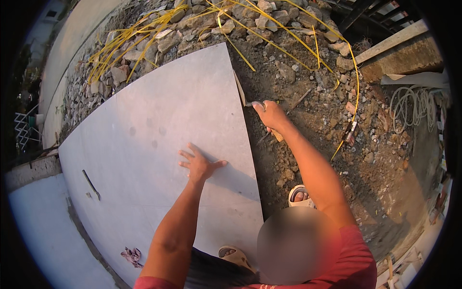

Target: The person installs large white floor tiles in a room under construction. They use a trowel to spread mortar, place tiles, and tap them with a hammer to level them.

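Large flat panel and two bare hands, viewed from above; clock positions are taken from the middle of the view. The pale grey panel (149, 168) spreads from the centre towards 9 o'clock, its right edge bordering rubble-strewn soil (332, 159). The left hand (197, 166), just off centre at 8 o'clock, lies palm down on it, fingers splayed, holding nothing; the wide spread presumably steadies the sheet and props the leaning body. The right hand (271, 117), at 2 o'clock, is curled firmly around a tan-handled tool (278, 136), thumb towards the panel's edge, a grip apparently chosen to direct the tip there, near a thin tan strip (239, 89). The fist hides most of the tool, so its kind cannot be told. A dark bar (90, 184), between 8 and 9 o'clock, and a crumpled cloth (131, 257), at 7, lie on the panel, seemingly placed clear of the hands.
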Action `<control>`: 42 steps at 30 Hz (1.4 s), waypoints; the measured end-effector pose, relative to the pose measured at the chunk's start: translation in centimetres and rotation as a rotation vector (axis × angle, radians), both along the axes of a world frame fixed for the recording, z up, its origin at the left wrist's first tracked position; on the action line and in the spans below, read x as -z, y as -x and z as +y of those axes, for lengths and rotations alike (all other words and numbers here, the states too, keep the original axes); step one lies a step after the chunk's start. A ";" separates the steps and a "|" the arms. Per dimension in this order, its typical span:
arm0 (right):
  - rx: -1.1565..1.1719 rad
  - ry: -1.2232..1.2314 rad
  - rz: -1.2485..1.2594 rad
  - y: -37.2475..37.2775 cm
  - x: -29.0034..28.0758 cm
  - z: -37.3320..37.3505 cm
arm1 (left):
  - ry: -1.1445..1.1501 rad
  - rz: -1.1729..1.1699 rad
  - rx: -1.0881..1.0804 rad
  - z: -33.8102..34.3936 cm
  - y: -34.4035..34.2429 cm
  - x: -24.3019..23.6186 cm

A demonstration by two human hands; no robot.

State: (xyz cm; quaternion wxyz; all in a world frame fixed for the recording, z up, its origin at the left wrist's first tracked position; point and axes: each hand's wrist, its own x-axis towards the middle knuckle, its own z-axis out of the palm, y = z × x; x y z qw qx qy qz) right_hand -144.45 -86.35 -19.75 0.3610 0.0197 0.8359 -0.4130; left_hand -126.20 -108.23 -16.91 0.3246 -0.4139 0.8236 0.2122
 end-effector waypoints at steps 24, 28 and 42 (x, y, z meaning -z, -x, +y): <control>0.110 0.098 -0.035 9.9 -1.9 -4.6 | -0.011 -0.067 -0.068 -0.5 0.8 -1.0; 0.068 0.125 0.022 8.9 -1.1 -4.5 | -0.002 -0.081 -0.054 -0.3 1.0 -1.3; 0.133 0.040 0.077 9.2 -1.1 -2.2 | 0.008 -0.017 -0.018 -0.5 0.5 -0.7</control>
